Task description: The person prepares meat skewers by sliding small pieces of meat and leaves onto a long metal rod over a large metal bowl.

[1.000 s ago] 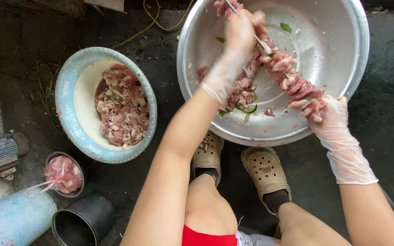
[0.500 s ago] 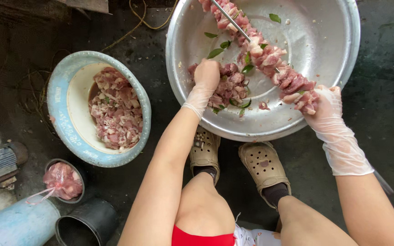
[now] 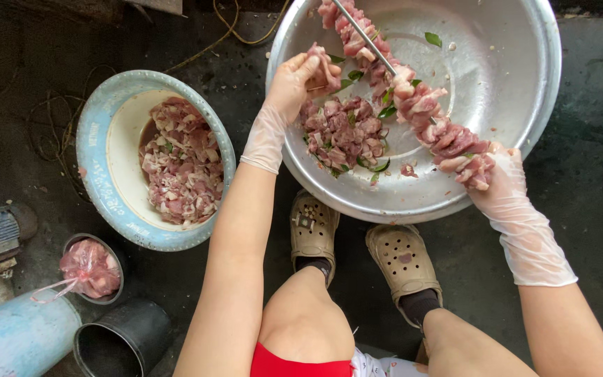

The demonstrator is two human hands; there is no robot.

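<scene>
over the dark ground sits a big steel basin with a heap of chopped raw meat and green leaves in its bottom. left of it stands a blue-rimmed bowl of more meat. a loaded metal skewer slants across the basin; the gloved right hand is closed around its lower end. the gloved left hand pinches a meat piece just beside the skewer.

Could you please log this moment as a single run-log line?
left hand: pinching meat piece | right hand: gripping loaded skewer | both over metal basin | blue bowl: meat inside
</scene>
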